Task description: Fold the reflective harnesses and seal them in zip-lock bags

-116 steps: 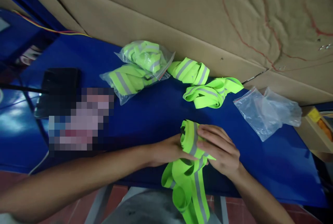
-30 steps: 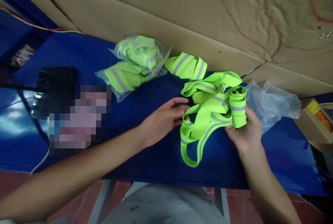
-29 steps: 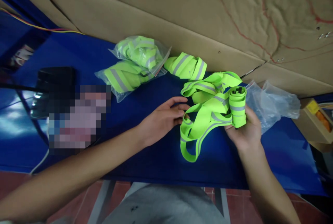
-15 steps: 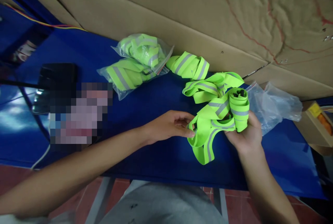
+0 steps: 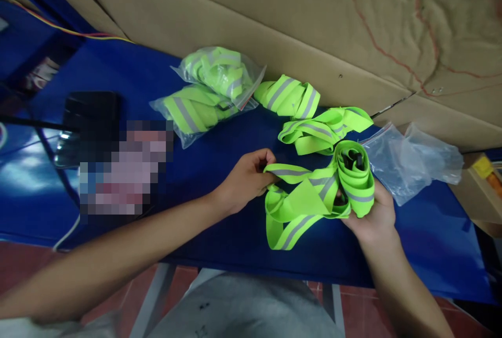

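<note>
A neon green strap with a grey stripe [image 5: 301, 196] hangs in loops between my hands over the blue table. My left hand [image 5: 253, 176] pinches a loop of it at the strap's left end. My right hand [image 5: 374, 210] is wrapped round the rolled part of the same strap, where black buckle pieces show in the top of the roll. Just behind lies a loose green strap [image 5: 314, 130], with another folded green strap [image 5: 288, 97] farther back against the cardboard.
Two clear bags of green straps [image 5: 219, 74] lie at the back centre. Empty clear bags [image 5: 408, 157] are at the right, beside a cardboard box [image 5: 482, 191]. A black device [image 5: 90, 118] and cables are at the left. A cardboard panel [image 5: 235, 8] borders the table's rear.
My left hand has moved up and left, drawing a loop of strap out with it. The roll in my right hand has tilted and sits slightly lower. The view has shifted a little.
</note>
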Action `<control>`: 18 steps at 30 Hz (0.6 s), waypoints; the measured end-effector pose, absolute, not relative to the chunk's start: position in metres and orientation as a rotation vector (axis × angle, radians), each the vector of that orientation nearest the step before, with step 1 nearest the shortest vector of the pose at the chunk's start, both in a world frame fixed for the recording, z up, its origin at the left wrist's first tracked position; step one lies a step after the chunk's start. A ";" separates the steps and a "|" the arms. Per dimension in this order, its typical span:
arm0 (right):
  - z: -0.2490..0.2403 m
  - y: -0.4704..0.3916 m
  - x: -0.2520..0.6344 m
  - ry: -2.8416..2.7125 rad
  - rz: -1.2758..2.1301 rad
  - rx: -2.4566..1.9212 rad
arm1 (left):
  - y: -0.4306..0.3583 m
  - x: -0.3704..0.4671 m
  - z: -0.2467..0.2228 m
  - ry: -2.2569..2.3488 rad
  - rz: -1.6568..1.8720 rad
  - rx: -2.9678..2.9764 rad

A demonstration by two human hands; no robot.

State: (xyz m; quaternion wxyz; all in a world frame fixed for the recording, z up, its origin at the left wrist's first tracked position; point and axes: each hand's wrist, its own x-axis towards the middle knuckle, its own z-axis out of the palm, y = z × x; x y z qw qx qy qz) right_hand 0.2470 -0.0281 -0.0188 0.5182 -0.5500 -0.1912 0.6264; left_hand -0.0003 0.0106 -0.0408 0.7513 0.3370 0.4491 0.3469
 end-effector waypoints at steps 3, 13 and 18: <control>-0.020 -0.030 0.248 -0.501 1.510 -1.357 | 0.011 -0.001 -0.044 1.060 0.861 0.805; -0.014 -0.035 0.240 -0.563 1.544 -1.296 | 0.008 -0.004 -0.048 0.889 0.912 1.181; -0.013 -0.029 0.247 -0.592 1.412 -1.272 | 0.000 -0.003 -0.039 0.565 0.641 0.986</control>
